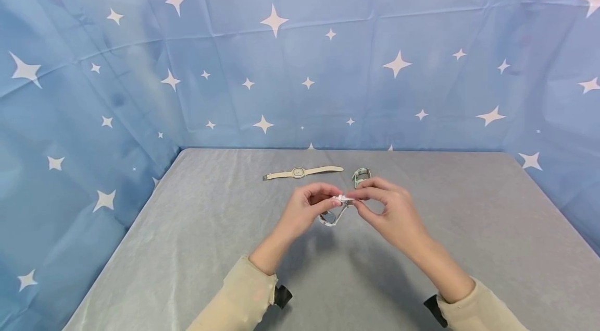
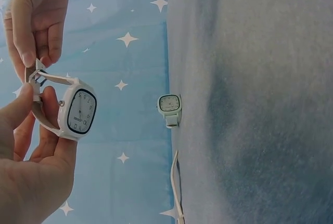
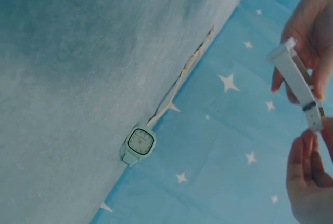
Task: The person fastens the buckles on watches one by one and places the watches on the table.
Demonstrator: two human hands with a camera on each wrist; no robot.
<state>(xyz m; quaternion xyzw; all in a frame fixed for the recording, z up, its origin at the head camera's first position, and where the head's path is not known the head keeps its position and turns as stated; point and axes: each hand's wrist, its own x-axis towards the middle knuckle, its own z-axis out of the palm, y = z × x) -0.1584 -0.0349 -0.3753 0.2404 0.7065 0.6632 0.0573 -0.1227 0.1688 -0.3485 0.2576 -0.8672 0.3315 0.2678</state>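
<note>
A white wristwatch (image 1: 329, 220) with a squarish case is held up over the table between both hands, its strap bent round into a loop. My left hand (image 1: 302, 208) pinches the strap near the buckle between thumb and fingers. From the other side my right hand (image 1: 394, 211) pinches the strap end with thumb and fingertips. In the left wrist view the white watch (image 2: 81, 110) shows its dial, and the strap ends meet at the buckle. The right wrist view shows the outer side of the white strap (image 3: 296, 78). Fingers partly hide the buckle.
Behind the hands, a cream wristwatch (image 1: 298, 172) lies stretched out flat on the grey table cloth (image 1: 211, 247). To its right stands a pale green wristwatch (image 1: 361, 175), its strap looped, partly behind the right hand. A blue star-patterned curtain (image 1: 300, 60) borders the table.
</note>
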